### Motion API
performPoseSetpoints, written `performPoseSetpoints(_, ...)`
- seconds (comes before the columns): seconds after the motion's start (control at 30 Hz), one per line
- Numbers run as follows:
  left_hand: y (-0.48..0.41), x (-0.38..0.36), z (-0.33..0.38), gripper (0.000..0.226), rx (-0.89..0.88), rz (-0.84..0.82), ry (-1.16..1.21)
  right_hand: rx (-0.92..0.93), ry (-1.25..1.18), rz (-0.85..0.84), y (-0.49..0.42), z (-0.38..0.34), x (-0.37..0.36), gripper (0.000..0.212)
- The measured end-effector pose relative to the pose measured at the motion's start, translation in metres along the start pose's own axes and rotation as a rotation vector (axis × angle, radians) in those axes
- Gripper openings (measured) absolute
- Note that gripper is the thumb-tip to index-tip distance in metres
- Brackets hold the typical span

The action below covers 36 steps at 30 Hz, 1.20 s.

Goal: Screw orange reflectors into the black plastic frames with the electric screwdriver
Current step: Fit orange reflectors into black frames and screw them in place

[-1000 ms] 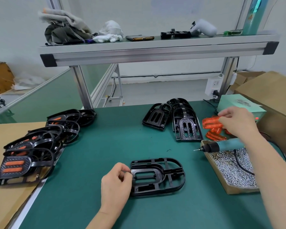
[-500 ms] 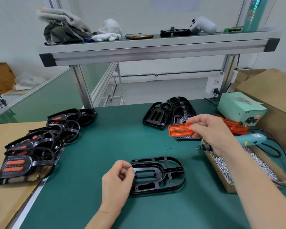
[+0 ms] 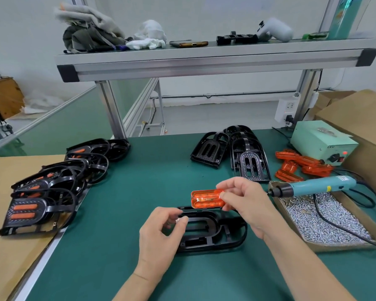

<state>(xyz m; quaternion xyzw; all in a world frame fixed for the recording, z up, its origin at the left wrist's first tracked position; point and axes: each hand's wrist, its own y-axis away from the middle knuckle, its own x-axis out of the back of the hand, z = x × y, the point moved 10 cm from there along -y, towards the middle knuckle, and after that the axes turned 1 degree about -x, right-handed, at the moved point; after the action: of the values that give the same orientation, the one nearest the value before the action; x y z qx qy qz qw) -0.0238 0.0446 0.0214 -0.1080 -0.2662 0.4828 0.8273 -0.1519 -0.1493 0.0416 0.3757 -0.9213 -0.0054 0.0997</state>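
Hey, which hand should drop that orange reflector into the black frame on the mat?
Right. The right hand pinches the orange reflector right by the black frame, while the left hand grips the frame's left end, likely steadying it.

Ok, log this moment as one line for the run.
left hand holds black frame | right hand pinches orange reflector over frame, not seated | electric screwdriver idle on screw box

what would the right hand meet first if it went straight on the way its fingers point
The right hand, pinching a reflector, points left. That line looks free over the mat until the finished frames at the table's left, though depth is unclear.
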Motion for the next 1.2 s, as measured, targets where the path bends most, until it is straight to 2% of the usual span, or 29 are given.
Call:
performPoseSetpoints(0.07, 0.0, 0.0, 0.006, 0.009, -0.051, -0.012, -0.037, -0.004, -0.047, 0.017, 0.005, 0.003, -0.008, 0.019)
performPoseSetpoints(0.3, -0.001, -0.002, 0.006, 0.007, -0.081, -0.027, -0.065, 0.022, -0.157, 0.05, 0.019, 0.014, -0.046, 0.02)
performPoseSetpoints(0.5, 0.0, -0.004, 0.007, 0.025, -0.041, -0.064, -0.047, 0.026, -0.073, -0.016, 0.03, 0.024, -0.072, 0.028)
performPoseSetpoints(0.63, 0.003, -0.009, 0.016, 0.05, -0.103, -0.129, -0.085, -0.016, -0.026, -0.06, 0.033, 0.028, -0.081, 0.024)
performPoseSetpoints(0.8, 0.007, -0.015, 0.023, 0.06, -0.182, -0.207, -0.09, -0.071, -0.078, -0.049, 0.028, 0.031, -0.078, 0.019)
performPoseSetpoints(0.97, 0.005, -0.011, 0.019, 0.038, -0.144, -0.12, -0.115, -0.129, -0.108, 0.003, 0.024, 0.037, -0.071, 0.019)
performPoseSetpoints(1.03, 0.004, -0.011, 0.017, 0.036, -0.131, -0.11, -0.118, -0.151, -0.132, 0.006, 0.025, 0.038, -0.07, 0.025)
performPoseSetpoints(1.2, 0.003, -0.012, 0.021, 0.033, -0.155, -0.112, -0.143, -0.167, -0.143, -0.009, 0.025, 0.041, -0.071, 0.016)
